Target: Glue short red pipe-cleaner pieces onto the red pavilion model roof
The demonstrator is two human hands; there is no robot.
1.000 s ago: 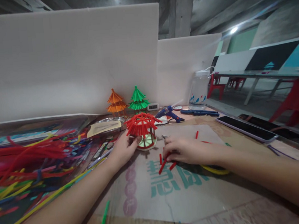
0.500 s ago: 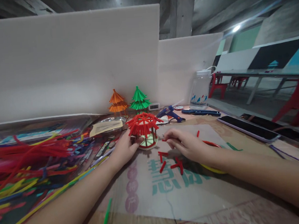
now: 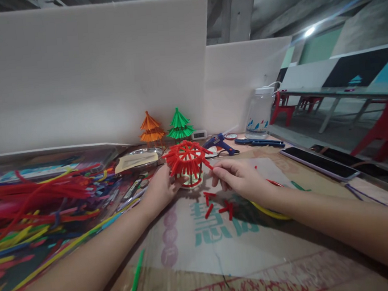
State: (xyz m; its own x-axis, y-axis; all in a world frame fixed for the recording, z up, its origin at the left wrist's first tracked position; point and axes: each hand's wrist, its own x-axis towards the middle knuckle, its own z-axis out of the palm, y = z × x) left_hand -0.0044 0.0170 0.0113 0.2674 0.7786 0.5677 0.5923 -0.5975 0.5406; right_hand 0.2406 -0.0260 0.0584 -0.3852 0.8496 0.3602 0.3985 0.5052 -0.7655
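A small pavilion model (image 3: 186,160) with a red fuzzy-strip roof, dark posts and a pale base rimmed in red stands at the middle. My left hand (image 3: 165,183) grips its left side near the base, the fingertips partly hidden behind the roof and posts. On the right, my right hand (image 3: 231,175) pinches a short red piece (image 3: 208,164) between thumb and finger, and the piece's far end meets the roof's right edge. Several short red pieces (image 3: 228,209) lie on the translucent sheet (image 3: 185,253) below the model.
Orange (image 3: 150,130) and green (image 3: 180,125) pavilion models stand behind, beside a blue glue gun (image 3: 221,142). Colourful strips (image 3: 33,198) fill the left. A bottle (image 3: 260,113), blue-handled tool (image 3: 259,143) and phone (image 3: 319,163) are at right; a green strip (image 3: 136,280) lies in front.
My right hand has moved left to the red roof, bringing the short red piece against its edge. The whole view has shifted slightly. My left hand keeps its hold on the model.
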